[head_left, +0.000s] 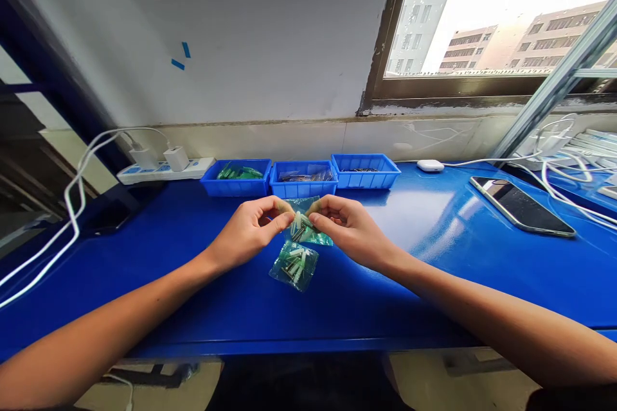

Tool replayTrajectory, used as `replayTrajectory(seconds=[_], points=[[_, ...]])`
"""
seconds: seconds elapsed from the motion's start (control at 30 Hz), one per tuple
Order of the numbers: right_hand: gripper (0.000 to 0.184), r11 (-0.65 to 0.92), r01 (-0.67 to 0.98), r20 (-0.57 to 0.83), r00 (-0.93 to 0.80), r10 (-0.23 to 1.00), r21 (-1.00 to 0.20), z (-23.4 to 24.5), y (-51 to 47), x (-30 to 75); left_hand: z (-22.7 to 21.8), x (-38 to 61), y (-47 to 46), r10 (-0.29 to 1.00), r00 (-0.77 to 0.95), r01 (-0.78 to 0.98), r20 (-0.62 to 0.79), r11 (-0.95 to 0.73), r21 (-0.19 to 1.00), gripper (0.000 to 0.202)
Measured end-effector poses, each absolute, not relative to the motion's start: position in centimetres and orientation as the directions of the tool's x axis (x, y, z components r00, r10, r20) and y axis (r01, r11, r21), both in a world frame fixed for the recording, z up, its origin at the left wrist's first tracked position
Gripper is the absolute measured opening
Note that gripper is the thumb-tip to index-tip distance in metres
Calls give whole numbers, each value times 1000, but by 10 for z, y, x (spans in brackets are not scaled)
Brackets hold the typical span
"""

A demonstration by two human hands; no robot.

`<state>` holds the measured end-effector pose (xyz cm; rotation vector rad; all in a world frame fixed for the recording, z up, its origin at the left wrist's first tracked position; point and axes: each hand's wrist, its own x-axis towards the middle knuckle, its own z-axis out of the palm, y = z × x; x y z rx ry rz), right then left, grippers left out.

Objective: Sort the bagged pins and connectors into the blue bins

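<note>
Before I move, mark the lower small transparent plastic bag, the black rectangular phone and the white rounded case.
Lower small transparent plastic bag [294,266]: head view, its middle.
Black rectangular phone [523,205]: head view, its screen.
White rounded case [430,166]: head view, middle.

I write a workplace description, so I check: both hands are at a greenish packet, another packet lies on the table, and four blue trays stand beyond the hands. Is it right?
Not quite: the head view shows three blue trays, not four. The left hand and right hand are at a greenish packet, and another packet lies on the table.
</note>
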<state>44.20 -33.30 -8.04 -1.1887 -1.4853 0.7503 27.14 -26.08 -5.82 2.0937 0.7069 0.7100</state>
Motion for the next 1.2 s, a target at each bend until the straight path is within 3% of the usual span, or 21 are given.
replayTrajectory(seconds=[0.23,0.6,0.93,1.2], points=[[11,345,250,387,145,911,-905,-85,-331,443,-56,273,-261,678,727,261,106,-416,871,24],[10,338,351,412,164,896,-874,-86,-331,442,-61,272,-257,675,738,292,5,-325,899,26],[12,396,354,428,14,904,-847,-85,-336,438,-61,272,-257,482,858,308,-177,-208,928,11],[13,451,364,444,-108,889,-815,-80,-342,436,-62,269,-257,420,873,350,-249,-182,919,14]])
